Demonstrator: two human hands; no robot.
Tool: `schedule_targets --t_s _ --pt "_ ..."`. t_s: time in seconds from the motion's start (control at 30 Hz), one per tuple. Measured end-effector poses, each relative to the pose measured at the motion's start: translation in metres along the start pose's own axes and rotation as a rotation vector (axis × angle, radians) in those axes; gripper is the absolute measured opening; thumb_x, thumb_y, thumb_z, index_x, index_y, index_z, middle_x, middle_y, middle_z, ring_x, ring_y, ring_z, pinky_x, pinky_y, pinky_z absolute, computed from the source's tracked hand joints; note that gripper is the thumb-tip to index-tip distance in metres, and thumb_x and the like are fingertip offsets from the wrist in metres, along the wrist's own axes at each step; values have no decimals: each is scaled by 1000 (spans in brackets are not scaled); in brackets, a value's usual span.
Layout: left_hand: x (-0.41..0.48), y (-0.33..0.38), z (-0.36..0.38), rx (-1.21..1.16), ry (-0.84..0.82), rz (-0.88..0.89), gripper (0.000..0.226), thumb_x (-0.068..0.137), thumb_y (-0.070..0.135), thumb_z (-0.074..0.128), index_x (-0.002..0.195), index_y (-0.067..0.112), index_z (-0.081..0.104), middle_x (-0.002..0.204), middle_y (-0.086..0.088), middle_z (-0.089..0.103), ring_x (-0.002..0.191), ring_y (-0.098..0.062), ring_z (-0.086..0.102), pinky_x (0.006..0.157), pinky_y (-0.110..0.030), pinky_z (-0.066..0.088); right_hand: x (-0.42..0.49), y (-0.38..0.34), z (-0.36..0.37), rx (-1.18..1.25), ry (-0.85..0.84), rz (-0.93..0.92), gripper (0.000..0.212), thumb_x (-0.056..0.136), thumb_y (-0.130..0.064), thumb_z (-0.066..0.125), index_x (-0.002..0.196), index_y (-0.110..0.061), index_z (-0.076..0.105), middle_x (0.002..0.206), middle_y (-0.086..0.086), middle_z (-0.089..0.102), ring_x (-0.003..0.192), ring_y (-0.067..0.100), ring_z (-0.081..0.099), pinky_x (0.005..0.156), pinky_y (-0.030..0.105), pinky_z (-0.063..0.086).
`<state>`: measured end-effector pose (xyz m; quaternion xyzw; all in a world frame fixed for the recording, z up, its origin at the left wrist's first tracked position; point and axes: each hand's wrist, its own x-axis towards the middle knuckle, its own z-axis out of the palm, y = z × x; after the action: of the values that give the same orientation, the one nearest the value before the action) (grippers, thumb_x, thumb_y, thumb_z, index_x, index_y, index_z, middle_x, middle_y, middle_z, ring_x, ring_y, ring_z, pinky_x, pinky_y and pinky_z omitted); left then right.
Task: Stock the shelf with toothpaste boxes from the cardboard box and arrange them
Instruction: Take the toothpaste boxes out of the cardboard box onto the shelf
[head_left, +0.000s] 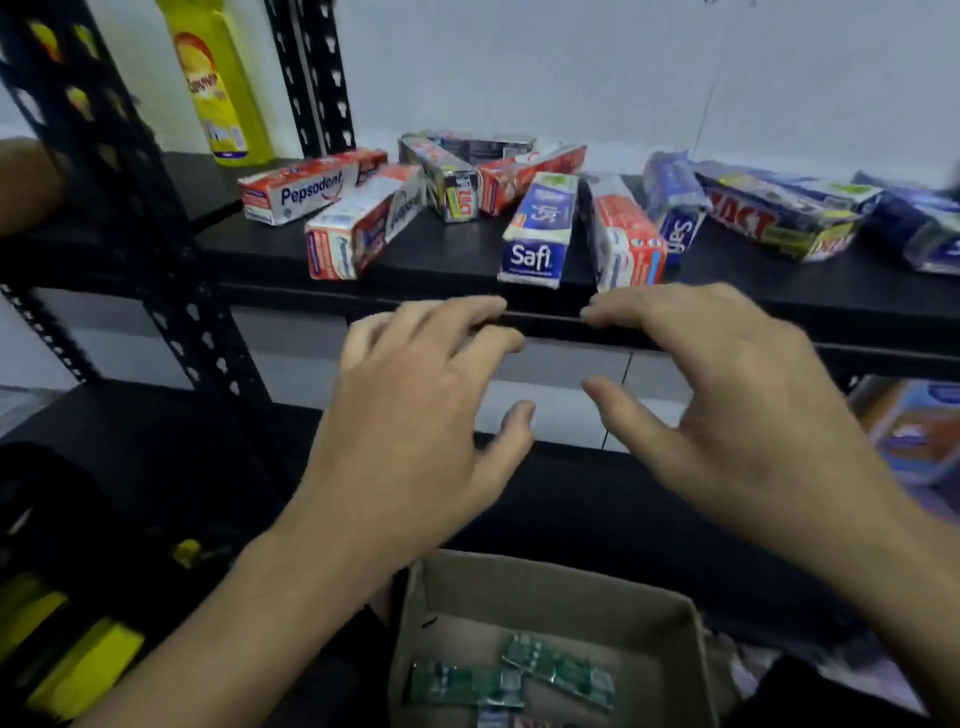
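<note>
Left hand (410, 415), right hand (727, 410): spread, empty. Safi box (537, 231) at 12 o'clock, lengthwise 12–6, marginally nearer left.

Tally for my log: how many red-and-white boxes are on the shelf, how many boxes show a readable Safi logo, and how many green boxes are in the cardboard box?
Red-and-white boxes: 4
Readable Safi boxes: 2
Green boxes: 2
Total: 8, leaving out the dark boxes and the blurred far-right boxes.
</note>
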<state>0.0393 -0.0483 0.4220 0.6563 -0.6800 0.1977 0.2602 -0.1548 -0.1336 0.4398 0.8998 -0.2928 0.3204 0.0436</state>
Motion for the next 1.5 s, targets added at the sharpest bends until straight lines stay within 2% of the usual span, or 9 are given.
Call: schedule_targets --t_s 0.3,0.5,0.6,0.77,1.0,1.2,1.3,1.4,1.5 --pt "-85 11 111 -20 -434 -51 46 87 52 51 126 28 58 135 8 53 119 -19 50 99 -41 37 -108 18 109 119 -373 173 43 89 -35 64 130 -24 57 123 -7 63 110 16 57 91 35 50" --pt "-182 15 225 -88 -882 -212 43 89 49 52 124 25 56 123 3 57 114 -23 54 95 -40 42 -201 41 190 79 -917 364 43 94 -37 55 134 -27 46 118 3 63 99 22 62 74 33 51" --pt "-236 19 271 -125 -1042 -297 46 90 51 49 126 24 54 126 -1 57 115 -25 54 95 -39 43 -246 46 217 121 -1077 438 49 92 -38 55 138 -29 44 129 4 58 111 24 59 86 37 52" --pt "-297 21 322 -161 -1196 -423 54 91 52 51 135 22 48 142 -4 48 127 -26 49 99 -40 40 -285 57 245 202 -1196 564 48 88 -34 58 135 -27 49 129 4 61 112 24 60 88 35 51" --pt "-321 2 374 -138 -1205 -479 71 86 43 63 146 18 33 154 -8 28 141 -30 26 111 -44 30 -306 61 279 253 -1301 617 47 89 -29 60 135 -21 54 125 9 66 111 28 63 89 36 49" --pt "-303 -19 417 -145 -955 -767 58 89 25 53 144 17 37 154 -8 28 145 -30 18 119 -44 19 -301 71 326 246 -1373 634 46 92 -21 61 137 -16 51 122 12 66 106 28 65 78 28 46" --pt "-313 -34 430 -143 -1039 -786 59 90 26 51 146 16 34 156 -10 24 147 -31 11 120 -46 12 -297 80 353 215 -1383 653 45 95 -22 62 137 -14 52 128 10 62 109 28 62 77 26 42" --pt "-327 -41 429 -95 -1093 -757 60 88 30 58 142 19 36 149 -9 32 141 -31 21 112 -47 22 -298 94 382 211 -1320 726 44 93 -25 64 134 -12 54 131 13 60 112 31 61 83 28 43" --pt "-338 -39 422 -78 -1117 -827 54 89 33 61 139 21 44 143 -7 41 133 -32 30 105 -45 29 -298 104 404 194 -1224 832 63 89 -24 68 144 -11 41 143 18 49 124 35 53 96 33 42"
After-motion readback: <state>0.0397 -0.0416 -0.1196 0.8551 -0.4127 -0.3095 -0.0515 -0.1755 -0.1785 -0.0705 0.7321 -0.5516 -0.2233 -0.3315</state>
